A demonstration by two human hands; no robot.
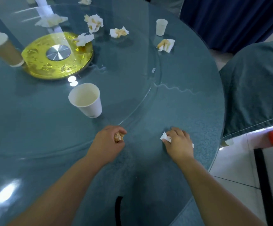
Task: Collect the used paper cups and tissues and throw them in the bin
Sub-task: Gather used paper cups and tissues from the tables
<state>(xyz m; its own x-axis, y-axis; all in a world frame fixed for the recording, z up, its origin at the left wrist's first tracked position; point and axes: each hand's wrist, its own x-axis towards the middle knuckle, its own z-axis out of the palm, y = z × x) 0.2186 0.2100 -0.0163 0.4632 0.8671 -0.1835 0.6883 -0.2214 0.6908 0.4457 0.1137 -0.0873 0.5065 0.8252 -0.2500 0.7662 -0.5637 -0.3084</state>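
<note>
Two bare forearms are seen nearest, entering from 6 o'clock, w/ a black strap [118,209] between them at the bottom edge. The L hand [106,141] is held low at the table [189,103]; whether it touches cannot be told. Its fingers [116,129] are curled tight round a stained tissue [118,137], balled up, brown-orange. The R hand [178,144], well apart at its 3 o'clock, is set on the table, fingers [175,132] bent down & clamped on a white tissue [166,137], which pokes out on the 10 o'clock side.

At 11 o'clock of the L hand a white cup [86,100] is stood upright, mouth open, on the glass turntable [142,101], near its rim. Further out, at 10 o'clock, a brown cup [2,48] is stood just beside a gold disc [57,69] w/ a silver hub [58,52]. At 12 o'clock of the R hand a small cup [161,27] is seen upright on the turntable's far side, w/ tissue A [166,44] just beside it, nearer the camera, stained tan.

More crumpled tissues are spread over the far glass:
- tissue B [119,32], at 9 o'clock of the small cup
- tissue C [94,22], further along at 9 o'clock
- tissue D [83,39], over the disc's far rim
- tissue E [52,21], at 12 o'clock of the disc
- tissue F [84,0], cut by the top edge

At 3 o'clock of the table a cloth-covered chair [254,88] is seen. A blue curtain [230,18] hangs at 1 o'clock, and pale floor tiles [230,168] show at 4 o'clock.
</note>
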